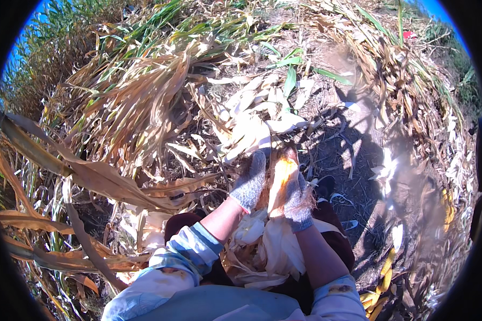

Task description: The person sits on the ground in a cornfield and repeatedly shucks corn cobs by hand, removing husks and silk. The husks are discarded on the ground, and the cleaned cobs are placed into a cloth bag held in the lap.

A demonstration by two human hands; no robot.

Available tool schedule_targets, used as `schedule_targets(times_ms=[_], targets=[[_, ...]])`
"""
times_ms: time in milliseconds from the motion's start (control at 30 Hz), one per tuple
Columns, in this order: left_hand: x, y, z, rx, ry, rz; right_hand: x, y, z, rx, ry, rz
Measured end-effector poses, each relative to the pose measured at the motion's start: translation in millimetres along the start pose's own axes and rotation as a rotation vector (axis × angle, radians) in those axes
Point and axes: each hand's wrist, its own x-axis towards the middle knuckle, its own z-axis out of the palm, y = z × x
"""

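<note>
My right hand (298,202), in a grey knit glove, grips a maize ear (286,170). Its husk is partly open, with orange kernels and brown silk showing. To the left of the ear is my left hand (252,178), gloved the same way, fingers pointing forward. Whether it holds a strip of husk cannot be told. Peeled pale husks (279,244) lie in a heap between my knees, below both hands. Just ahead of them rests a pile of maize ears in pale husks (247,132).
Dry maize stalks (144,96) are heaped ahead on the left, and a long dry leaf (104,186) reaches in from that side. Husked yellow ears (379,291) lie at the lower right. More stalks (389,72) line the right, beside bare soil (345,148).
</note>
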Motion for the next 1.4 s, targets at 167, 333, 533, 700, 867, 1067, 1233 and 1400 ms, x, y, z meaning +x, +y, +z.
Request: schedule_targets(times_ms=[167, 333, 533, 700, 867, 1067, 1233, 1400], targets=[[-17, 11, 22, 0.488, 0.014, -0.027, 8, 29, -30, -0.391, -0.081, 0.012], [-8, -30, -7, 0.681, -0.084, 0.188, 5, 47, -28, -0.564, 0.036, -0.116], [20, -55, -14, 0.122, 0.089, -0.017, 1, 17, -24, -0.485, -0.185, 0.002], [8, -16, 5, -0.102, 0.129, 0.09, 5, 16, -30, -0.582, -0.156, 0.022], [0, 0, 2, 0.05, 0.013, 0.113, 0, 20, -19, -0.383, -0.198, -0.167], [8, -16, -11, 0.52, 0.087, 0.236, -2, 12, -11, -0.265, -0.251, -0.128], [-4, 6, 4, 1.159, 0.067, 0.365, -7, 0, -9, -0.302, -0.18, -0.166], [49, -94, -54, 0.638, -0.039, 0.248, -2, -3, 7, -0.146, -0.228, -0.298]])
